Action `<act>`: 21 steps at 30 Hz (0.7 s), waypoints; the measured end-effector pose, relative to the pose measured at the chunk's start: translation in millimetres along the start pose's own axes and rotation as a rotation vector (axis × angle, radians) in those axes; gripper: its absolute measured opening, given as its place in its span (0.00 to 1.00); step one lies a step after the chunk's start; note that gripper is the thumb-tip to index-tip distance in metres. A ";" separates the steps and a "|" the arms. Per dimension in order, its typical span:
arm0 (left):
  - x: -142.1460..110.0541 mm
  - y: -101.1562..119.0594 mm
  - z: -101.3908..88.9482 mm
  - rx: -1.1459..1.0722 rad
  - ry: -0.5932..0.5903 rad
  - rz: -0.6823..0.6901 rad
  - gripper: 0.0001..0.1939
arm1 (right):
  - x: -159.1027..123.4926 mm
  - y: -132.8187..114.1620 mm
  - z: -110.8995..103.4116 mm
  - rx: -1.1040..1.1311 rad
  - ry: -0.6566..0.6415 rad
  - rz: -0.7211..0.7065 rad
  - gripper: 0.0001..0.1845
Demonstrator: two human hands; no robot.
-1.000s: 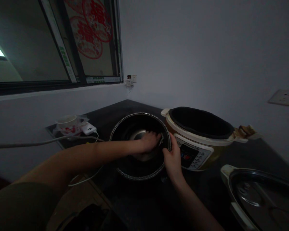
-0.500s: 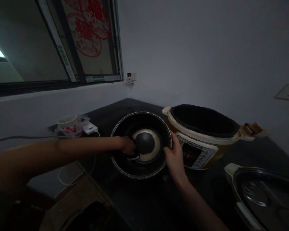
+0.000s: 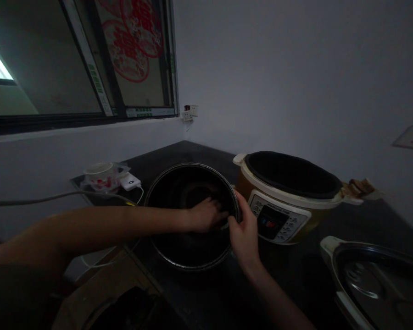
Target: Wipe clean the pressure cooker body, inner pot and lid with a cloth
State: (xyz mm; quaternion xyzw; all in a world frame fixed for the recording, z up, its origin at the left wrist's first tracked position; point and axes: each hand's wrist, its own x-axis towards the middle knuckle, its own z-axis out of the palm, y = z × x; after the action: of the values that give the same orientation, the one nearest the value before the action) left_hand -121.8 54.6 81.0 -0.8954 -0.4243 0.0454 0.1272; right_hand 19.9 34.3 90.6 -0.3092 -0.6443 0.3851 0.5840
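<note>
A dark, round inner pot [image 3: 187, 265] with a pale rim is tilted over the counter. My right hand [image 3: 245, 231] grips its right rim, thumb on the inside and fingers around the outer wall. Inside the pot, my left hand [image 3: 206, 215] is pressed low against the right part of the inner wall, fingers bent. A small whitish bit shows by its fingertips, but what lies under the hand is too dark to name. To the right of the pot stands an electric cooker [image 3: 278, 220], its lid off and its dark well exposed.
A cooker lid [image 3: 344, 298] lies upturned at the lower right. Toward the window are a bagged bowl [image 3: 101, 176] and a white plug strip [image 3: 130, 182] with its cord. Wall sockets [image 3: 190, 111] sit in the corner. The counter edge runs along the lower left.
My left hand has moved right across the pot's inside, toward my right hand. The pot has tilted and shifted slightly left, so its pale bottom no longer shows. My right hand keeps hold of the rim.
</note>
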 end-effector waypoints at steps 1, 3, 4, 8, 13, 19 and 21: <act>4.9 -5.2 -3.0 0.017 0.012 -0.032 0.18 | 0.4 0.7 -0.5 0.002 0.009 0.007 0.33; 12.9 -18.1 -9.3 0.038 0.000 -0.114 0.19 | 1.8 2.4 -1.8 0.009 0.026 0.018 0.32; 15.7 -25.3 -12.2 0.039 -0.015 -0.157 0.20 | 2.7 3.3 -2.4 0.015 0.033 0.021 0.32; 14.0 -52.6 -19.1 0.032 -0.101 -0.306 0.18 | 6.2 6.5 -4.3 0.045 0.038 0.042 0.32; -15.1 -63.3 -14.5 0.009 -0.241 -0.310 0.18 | 8.8 11.4 -5.8 0.048 0.055 0.088 0.33; -52.6 -35.0 8.1 -0.035 -0.399 -0.102 0.13 | 8.8 9.3 -5.2 0.004 0.027 0.083 0.34; -55.1 -21.9 13.3 -0.022 -0.350 -0.081 0.13 | 7.7 7.0 -4.7 -0.014 0.022 0.060 0.34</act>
State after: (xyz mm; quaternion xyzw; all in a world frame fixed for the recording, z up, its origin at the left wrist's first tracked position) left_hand -175.8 28.0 72.5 -0.8573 -0.4760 0.1910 0.0434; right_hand 23.2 45.0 88.7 -0.3366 -0.6311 0.3945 0.5769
